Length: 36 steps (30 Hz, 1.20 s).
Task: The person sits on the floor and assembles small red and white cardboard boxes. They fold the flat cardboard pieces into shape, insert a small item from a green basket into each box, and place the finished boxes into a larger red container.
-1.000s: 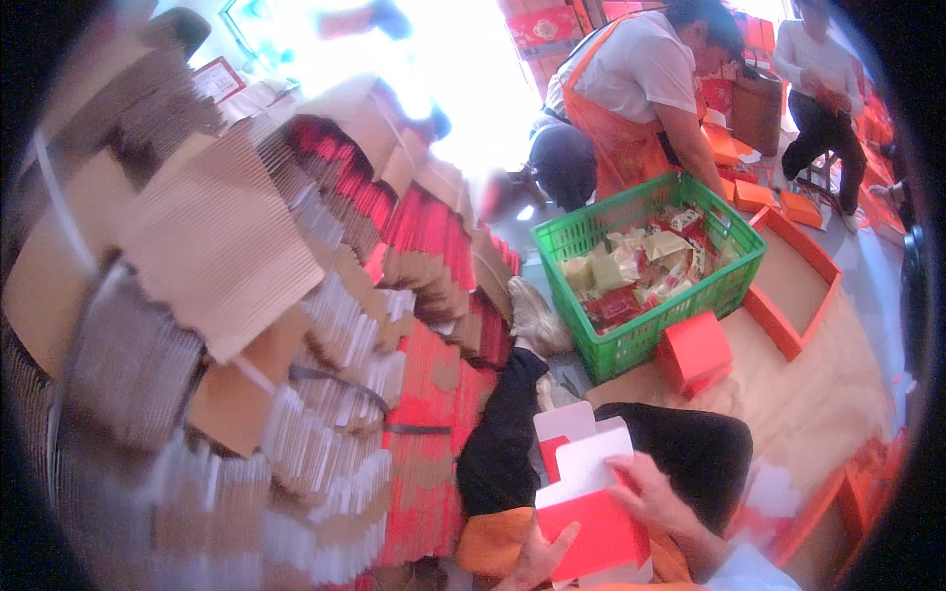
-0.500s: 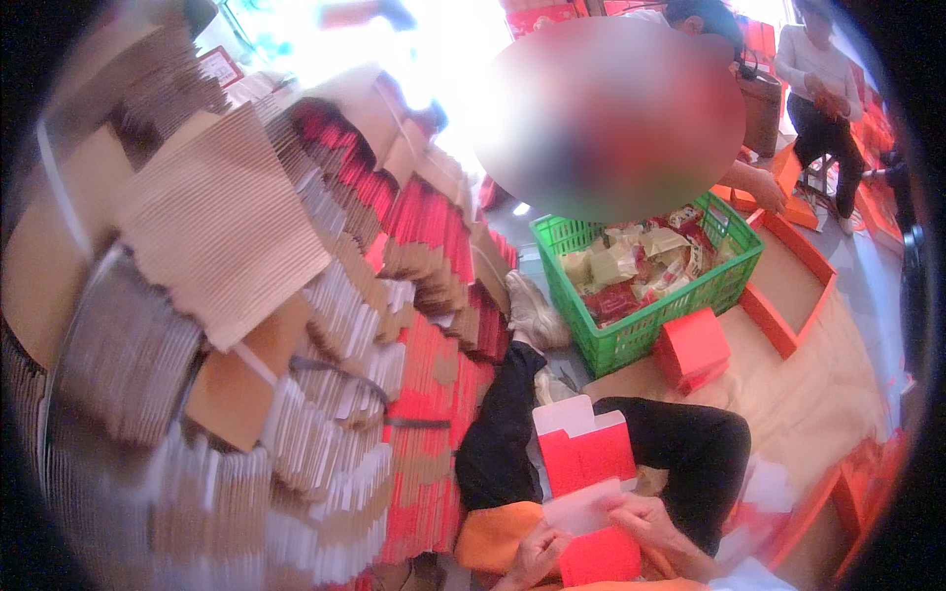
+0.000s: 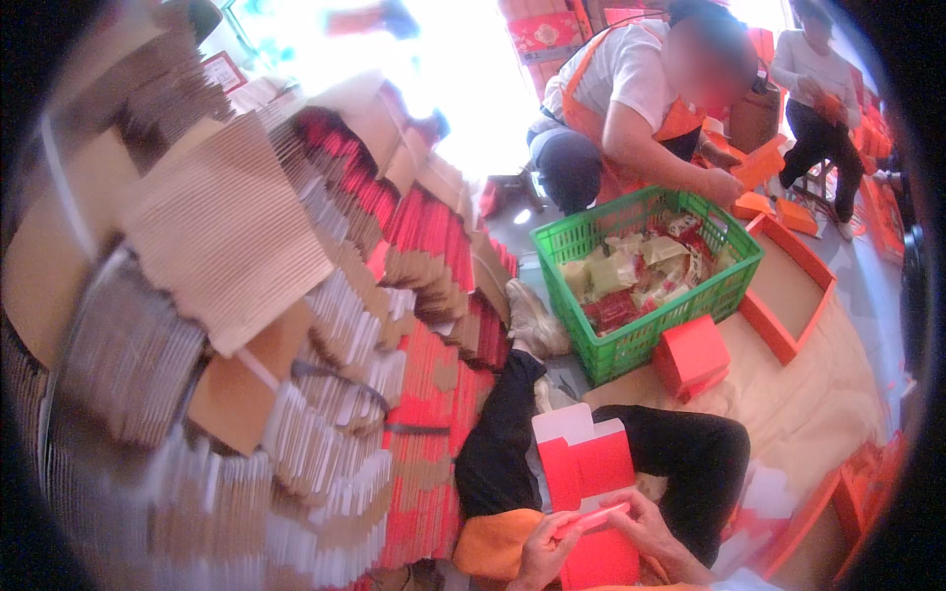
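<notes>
Across my lap lies a partly unfolded red carton [image 3: 589, 461], with pale inner flaps at its far end. My left hand [image 3: 545, 548] pinches the left end of a narrow folded flap of this carton. At the flap's other end, my right hand [image 3: 642, 522] grips it between thumb and fingers. A red panel of the carton hangs below, between the two hands. Just beyond my knees stands a made-up red box [image 3: 692, 357], beside a green plastic crate [image 3: 645, 340] with small wrapped packets inside.
Tall stacks of flat cardboard [image 3: 227, 227] and red carton blanks [image 3: 429, 483] fill the left side. An orange-red tray [image 3: 788, 286] lies right of the crate. A co-worker [image 3: 621, 118] bends over behind the crate, handling an orange piece; another person [image 3: 818, 98] is farther back.
The pale flap between my hands has folded over into a narrow red edge. My left hand has moved slightly right and up. The co-worker's arm now reaches across behind the crate.
</notes>
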Motion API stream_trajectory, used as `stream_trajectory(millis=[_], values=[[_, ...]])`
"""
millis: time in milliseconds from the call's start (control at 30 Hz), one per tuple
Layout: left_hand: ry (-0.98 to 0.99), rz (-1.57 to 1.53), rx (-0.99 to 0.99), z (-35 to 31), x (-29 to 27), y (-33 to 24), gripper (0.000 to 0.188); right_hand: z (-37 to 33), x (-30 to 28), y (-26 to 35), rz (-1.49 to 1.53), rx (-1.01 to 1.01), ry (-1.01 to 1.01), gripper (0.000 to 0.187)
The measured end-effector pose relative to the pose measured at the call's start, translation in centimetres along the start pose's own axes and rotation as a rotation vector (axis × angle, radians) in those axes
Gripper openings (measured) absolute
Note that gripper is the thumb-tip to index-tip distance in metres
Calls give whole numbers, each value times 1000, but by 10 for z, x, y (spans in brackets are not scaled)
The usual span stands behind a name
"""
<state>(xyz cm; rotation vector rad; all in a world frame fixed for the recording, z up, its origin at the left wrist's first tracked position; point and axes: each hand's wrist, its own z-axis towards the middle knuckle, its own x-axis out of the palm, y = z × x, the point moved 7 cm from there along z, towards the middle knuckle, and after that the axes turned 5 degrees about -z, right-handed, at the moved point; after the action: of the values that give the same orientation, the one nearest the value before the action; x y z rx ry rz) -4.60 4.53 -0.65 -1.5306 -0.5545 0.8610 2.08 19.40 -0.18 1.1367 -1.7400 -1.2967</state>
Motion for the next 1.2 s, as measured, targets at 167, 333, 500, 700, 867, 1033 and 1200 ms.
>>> stream_trajectory(millis=[167,333,500,700,867,1033,1200], values=[[38,7,-1,6,1,-2,19,-6,-1,13,1,102,44,14],[15,-165,-17,4,4,3,16,-6,-4,2,87,225,21,13],[25,-157,-22,5,3,-1,19,-4,-2,-4,186,247,-24,15],[-76,3,123,-2,7,-15,16,-3,-8,-9,131,162,-53,17],[-83,27,77,-12,5,-5,13,-3,-12,-22,-40,-17,32,15],[-7,66,23,-6,7,-4,22,-7,-14,-14,-88,-233,52,11],[614,356,-237,42,20,-41,51,7,9,54,-321,-519,309,10]])
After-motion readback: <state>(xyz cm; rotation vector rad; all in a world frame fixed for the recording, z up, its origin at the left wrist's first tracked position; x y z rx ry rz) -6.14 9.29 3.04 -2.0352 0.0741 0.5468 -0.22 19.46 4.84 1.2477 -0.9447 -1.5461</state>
